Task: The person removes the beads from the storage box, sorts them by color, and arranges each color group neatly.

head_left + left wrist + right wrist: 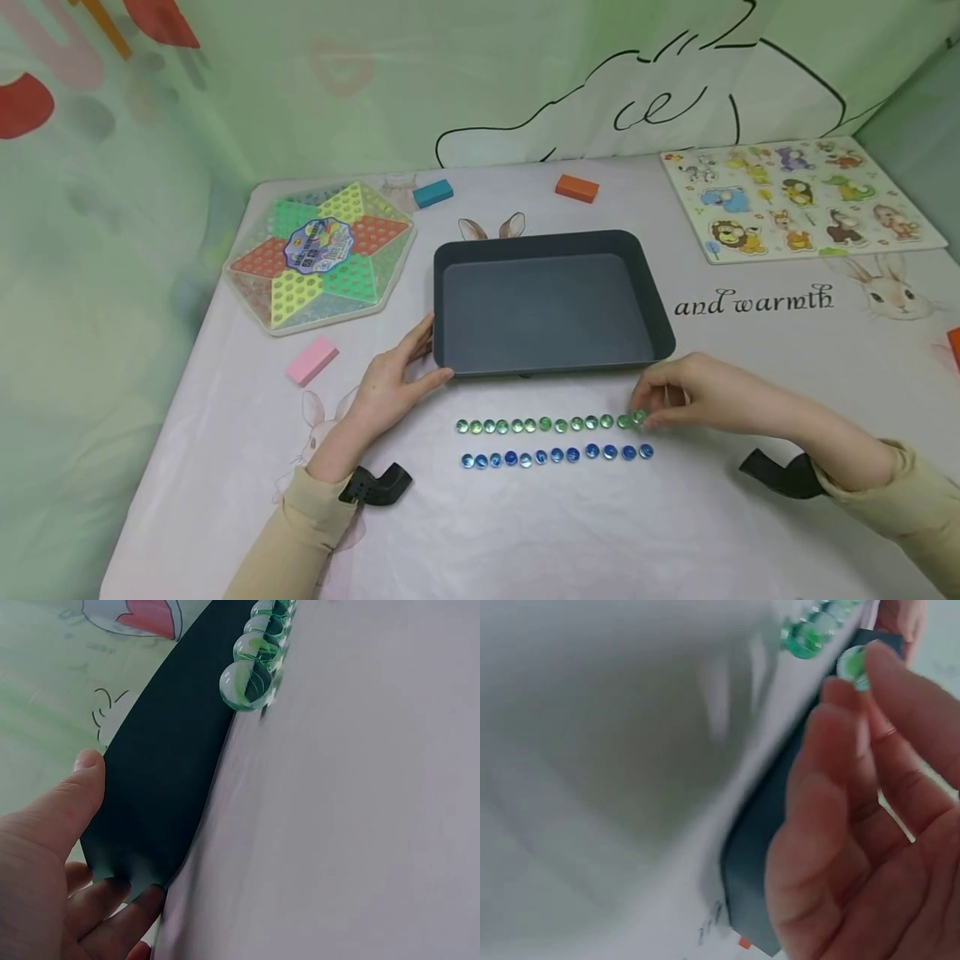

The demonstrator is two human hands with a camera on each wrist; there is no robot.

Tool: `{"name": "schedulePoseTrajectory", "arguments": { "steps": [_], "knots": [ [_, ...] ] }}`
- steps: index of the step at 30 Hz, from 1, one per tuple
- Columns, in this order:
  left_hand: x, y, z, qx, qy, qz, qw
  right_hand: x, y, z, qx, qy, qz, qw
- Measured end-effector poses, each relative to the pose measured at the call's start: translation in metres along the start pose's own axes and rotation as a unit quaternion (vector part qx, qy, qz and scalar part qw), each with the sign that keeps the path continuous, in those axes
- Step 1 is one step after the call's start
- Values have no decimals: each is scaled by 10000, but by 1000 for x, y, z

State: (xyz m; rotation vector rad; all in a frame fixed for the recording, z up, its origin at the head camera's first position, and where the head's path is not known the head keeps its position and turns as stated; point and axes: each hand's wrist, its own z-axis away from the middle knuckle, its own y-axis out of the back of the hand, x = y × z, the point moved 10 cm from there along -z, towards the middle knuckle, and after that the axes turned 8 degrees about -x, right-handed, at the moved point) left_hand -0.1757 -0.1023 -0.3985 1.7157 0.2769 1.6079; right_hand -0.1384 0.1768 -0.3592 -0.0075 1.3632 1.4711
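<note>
At the front left corner of a dark grey rectangular tray (pixel 551 312), my left hand (pixel 386 387) holds on, with the thumb at the rim and the other fingers against the side wall. My right hand (pixel 693 392) pinches a green glass marble (pixel 853 667) between thumb and forefinger, at the right end of a row of green marbles (pixel 545 424). Closer to me runs a similar row of blue marbles (pixel 557 455). Several green marbles (pixel 246 685) also show in the left wrist view, in front of the tray wall.
A star-patterned board game box (pixel 322 254) lies left of the tray, with a pink block (pixel 312 361) below it. Blue (pixel 432 193) and orange blocks (pixel 577 188) sit behind the tray. An animal puzzle board (pixel 802 200) occupies the back right.
</note>
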Motion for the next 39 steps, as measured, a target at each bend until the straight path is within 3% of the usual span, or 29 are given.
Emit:
{"name": "schedulePoseTrajectory", "arguments": {
  "steps": [12, 30, 39],
  "knots": [
    [-1, -2, -1, -23, 27, 41, 10000, 17, -10, -3, -70, -629, 404, 9972],
    [0, -1, 0, -36, 41, 57, 10000, 15, -7, 2, -118, -775, 438, 9960],
    [-1, 0, 2, -6, 22, 116, 9999, -3, 8, 10, 104, -716, 1123, 9910]
  ]
}}
